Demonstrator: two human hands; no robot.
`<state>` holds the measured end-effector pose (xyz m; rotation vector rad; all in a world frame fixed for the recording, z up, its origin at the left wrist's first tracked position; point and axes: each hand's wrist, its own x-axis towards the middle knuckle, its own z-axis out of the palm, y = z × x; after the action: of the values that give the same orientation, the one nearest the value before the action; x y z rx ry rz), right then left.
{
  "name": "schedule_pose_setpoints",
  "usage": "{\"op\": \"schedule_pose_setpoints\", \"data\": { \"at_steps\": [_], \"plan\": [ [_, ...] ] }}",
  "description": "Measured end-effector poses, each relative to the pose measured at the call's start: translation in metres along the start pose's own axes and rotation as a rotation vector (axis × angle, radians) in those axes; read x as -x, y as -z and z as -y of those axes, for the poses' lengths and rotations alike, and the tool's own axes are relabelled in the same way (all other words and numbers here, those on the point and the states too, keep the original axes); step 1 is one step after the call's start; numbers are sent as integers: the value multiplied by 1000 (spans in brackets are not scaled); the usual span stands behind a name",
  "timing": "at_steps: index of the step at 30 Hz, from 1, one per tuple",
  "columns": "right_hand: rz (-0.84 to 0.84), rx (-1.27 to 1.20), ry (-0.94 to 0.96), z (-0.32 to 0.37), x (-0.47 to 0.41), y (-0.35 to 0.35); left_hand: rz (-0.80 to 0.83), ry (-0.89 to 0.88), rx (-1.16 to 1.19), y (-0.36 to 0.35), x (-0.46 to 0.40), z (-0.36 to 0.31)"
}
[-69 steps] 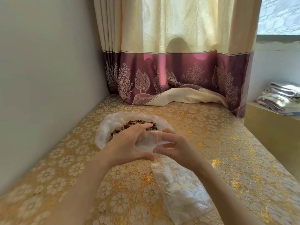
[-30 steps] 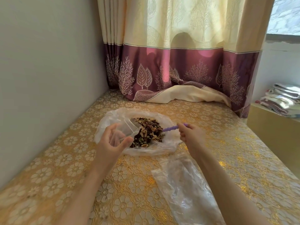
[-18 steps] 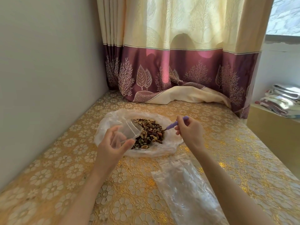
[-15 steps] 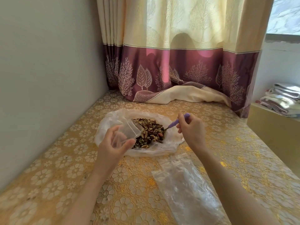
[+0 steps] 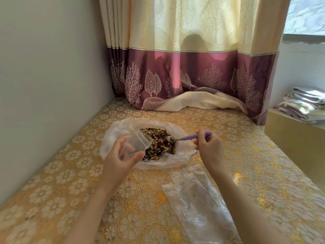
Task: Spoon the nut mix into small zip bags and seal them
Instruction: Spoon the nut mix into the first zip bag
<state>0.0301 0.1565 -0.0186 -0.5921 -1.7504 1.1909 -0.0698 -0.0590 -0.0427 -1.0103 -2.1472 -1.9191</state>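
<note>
Head view. 1 left hand [image 5: 121,159], fingers curled round 1 small clear zip bag [image 5: 137,144], mouth open toward nut mix [image 5: 159,144]. 1 right hand [image 5: 210,147] pinches 1 purple-handled spoon [image 5: 189,137], bowl in mix. Mix heaped in 1 large plastic bag [image 5: 179,160] on gold floral tablecloth [image 5: 61,191]. 1 clear plastic packet [image 5: 197,205] lies near right forearm.

Plain grey wall [image 5: 49,71], cream-and-maroon curtain [image 5: 184,55], sunlit window [image 5: 306,14], gold floral tablecloth [image 5: 70,191]
</note>
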Motion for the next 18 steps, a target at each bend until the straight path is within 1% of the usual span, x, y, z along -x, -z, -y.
{"op": "schedule_pose_setpoints", "data": {
  "at_steps": [2, 6, 8, 10, 13, 15, 18],
  "plan": [
    [0, 31, 68, 5, 0, -3, -5, 10, 5, 1, 0, -2],
    [2, 64, 92, 8, 0, -11, -8, 11, -8, 0, 0, -4],
    [36, 34, 28, 5, 0, -14, -4, 13, -5, 0, 1, -3],
    [57, -71, -91, 0, 0, -16, 2, 9, 5, 0, 1, -3],
    [14, -217, -250, -5, -1, -14, 7, 17, 3, 1, 0, -3],
    [-3, -273, -288, -5, -1, -11, 13, 28, 10, 2, 0, -2],
    [-10, -305, -264, 2, -2, -7, 19, 56, 23, 3, -2, 2]
  ]
}}
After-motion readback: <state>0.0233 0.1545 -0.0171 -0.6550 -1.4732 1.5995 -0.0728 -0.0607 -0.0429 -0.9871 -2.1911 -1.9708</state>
